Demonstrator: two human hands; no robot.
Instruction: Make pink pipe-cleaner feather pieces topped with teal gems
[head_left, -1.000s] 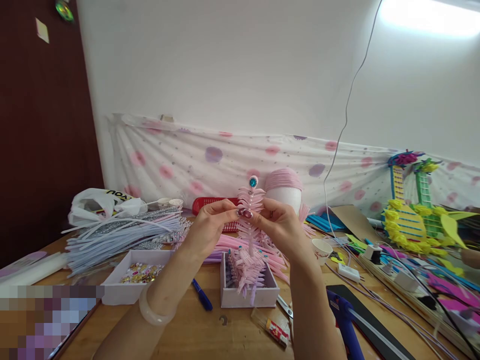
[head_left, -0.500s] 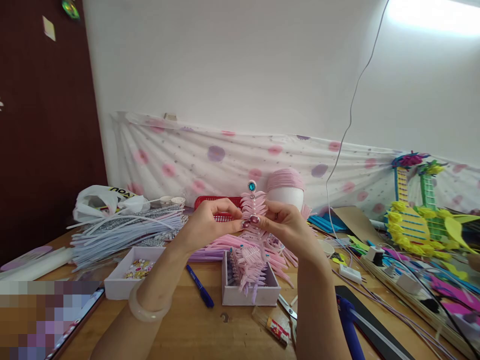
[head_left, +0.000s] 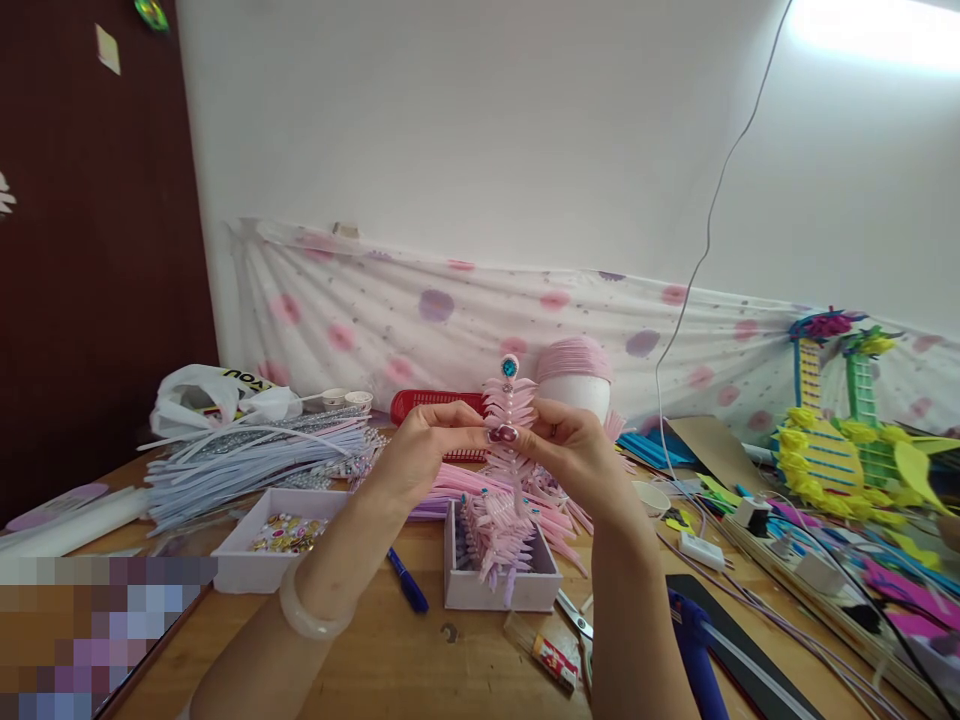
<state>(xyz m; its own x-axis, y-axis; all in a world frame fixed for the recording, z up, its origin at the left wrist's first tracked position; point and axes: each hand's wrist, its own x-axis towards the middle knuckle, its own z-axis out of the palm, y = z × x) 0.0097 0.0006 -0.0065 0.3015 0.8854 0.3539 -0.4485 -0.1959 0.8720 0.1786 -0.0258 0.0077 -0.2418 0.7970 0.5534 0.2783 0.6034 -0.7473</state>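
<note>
Nearest, a blue glue gun [head_left: 694,640] is lying on the tabletop [head_left: 405,665], beside the right forearm, while a bracelet [head_left: 315,615] is circling the left wrist. A little farther in, a pen [head_left: 407,582] and scissors [head_left: 576,614] are resting on either side of a white box [head_left: 499,594], where a heap of pink feather shapes [head_left: 499,530] is spilling over the front. Another box [head_left: 247,575], to the left, is holding shiny gems [head_left: 289,533].

Above and just behind the heap, the left hand [head_left: 420,445] and the right hand [head_left: 574,450] are pinching one upright pink feather [head_left: 509,395]. Each is closing thumb and finger on its middle, the thumbs nearly meeting in front; the other fingers are curling behind, partly hidden. A blue gem [head_left: 509,368] is topping the feather, with pearls [head_left: 510,412] running down its stem.

It is looking light, with soft, bendable fronds and a somewhat stiffer stem, so the stem is probably offering the safest hold; pressing on the fronds or pearls could be risky.

Beyond, a red basket [head_left: 431,403] and a white form wrapped in pink yarn [head_left: 575,358] are standing before a spotted sheet [head_left: 435,305].
</note>
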